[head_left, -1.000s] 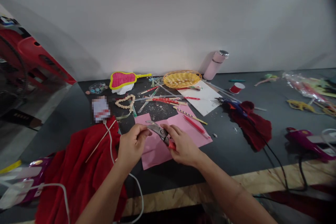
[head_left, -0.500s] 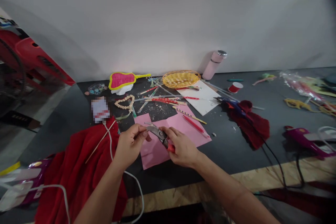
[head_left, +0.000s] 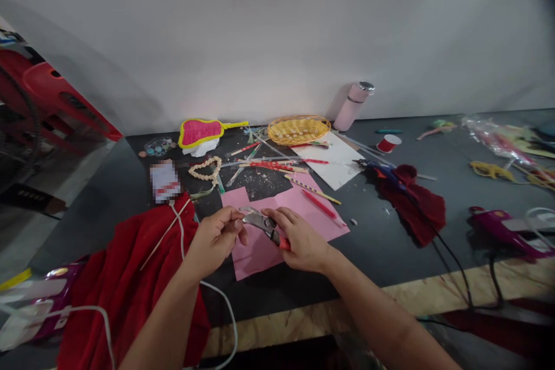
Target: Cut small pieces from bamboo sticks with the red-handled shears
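Above a sheet of pink paper point(head_left: 260, 257), my right hand point(head_left: 303, 238) is wrapped round a pair of pliers point(head_left: 260, 221) with red-orange handles. The metal jaws point left and reach the fingertips of my left hand point(head_left: 219, 238). Those left fingers are pinched together on something too small to make out beside the jaw tip. On the right part of the paper lies a red pen point(head_left: 319, 206), with a striped stick point(head_left: 318, 189) just behind it.
Wrapped sticks point(head_left: 273, 166), a beaded heart point(head_left: 205, 171), a yellow wicker basket point(head_left: 299, 129) and a pink bottle point(head_left: 353, 107) stand or lie behind. A glue gun point(head_left: 384, 176) rests on dark red cloth at right. Red fabric point(head_left: 143, 266) and a white cable lie left.
The pliers have shifted slightly, with their jaws now looking closer together at the left fingertips. My left fingers have moved a little; objects on the table stay put.
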Available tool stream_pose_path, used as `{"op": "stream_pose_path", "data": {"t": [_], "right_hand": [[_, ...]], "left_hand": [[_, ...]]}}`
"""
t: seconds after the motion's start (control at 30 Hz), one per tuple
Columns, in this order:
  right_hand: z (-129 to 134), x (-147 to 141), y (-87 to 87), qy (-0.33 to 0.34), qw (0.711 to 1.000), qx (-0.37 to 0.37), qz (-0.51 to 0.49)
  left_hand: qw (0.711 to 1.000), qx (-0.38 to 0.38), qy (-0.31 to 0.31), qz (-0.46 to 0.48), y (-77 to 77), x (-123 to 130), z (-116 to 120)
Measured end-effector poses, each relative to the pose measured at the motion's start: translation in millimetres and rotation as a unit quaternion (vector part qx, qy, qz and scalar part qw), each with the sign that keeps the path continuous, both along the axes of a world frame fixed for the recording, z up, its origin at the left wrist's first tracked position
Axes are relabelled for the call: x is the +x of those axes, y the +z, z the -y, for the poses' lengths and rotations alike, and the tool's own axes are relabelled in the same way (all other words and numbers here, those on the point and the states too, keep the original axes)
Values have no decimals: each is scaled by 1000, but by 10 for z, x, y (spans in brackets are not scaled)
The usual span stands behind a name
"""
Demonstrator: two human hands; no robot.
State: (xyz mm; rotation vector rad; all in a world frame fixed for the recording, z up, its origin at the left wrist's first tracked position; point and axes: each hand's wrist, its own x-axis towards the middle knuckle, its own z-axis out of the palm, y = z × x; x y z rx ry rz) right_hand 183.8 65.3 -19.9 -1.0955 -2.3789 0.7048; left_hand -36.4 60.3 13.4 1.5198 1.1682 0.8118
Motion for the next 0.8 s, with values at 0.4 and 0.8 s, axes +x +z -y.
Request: {"op": "stream_pose_path", "data": {"t": [0.4, 0.8], "right_hand": [[81, -70, 53, -45, 998, -29, -14], [7, -18, -4, -29, 999, 1, 14]], "left_hand": [[990, 80, 73, -86, 10, 75, -18], [980, 122, 101, -117, 19, 68, 18]]}}
